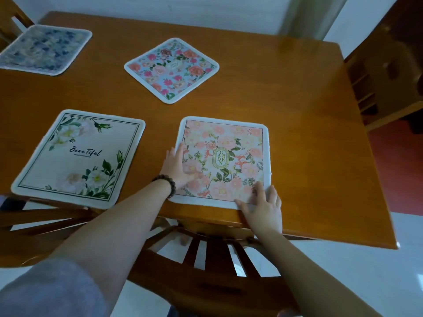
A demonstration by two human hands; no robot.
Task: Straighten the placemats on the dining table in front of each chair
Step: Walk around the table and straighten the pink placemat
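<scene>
Several square placemats lie on the wooden dining table (297, 110). A pink floral placemat (240, 143) sits at the near edge, roughly square to it. My left hand (179, 168) lies flat on its left side, fingers spread, a bead bracelet on the wrist. My right hand (263, 207) presses flat on its near right corner at the table edge. To the left is a cream placemat (75, 156) reading "Beautiful", slightly skewed. Further back, a blue floral placemat (171, 69) lies turned like a diamond. A blue-grey placemat (43, 49) rests at the far left.
A wooden chair back (212, 255) stands under the near edge below my hands. Another chair (45, 216) is at the near left, one (9, 21) at the far left, one (384, 72) at the right end. A white wall runs behind.
</scene>
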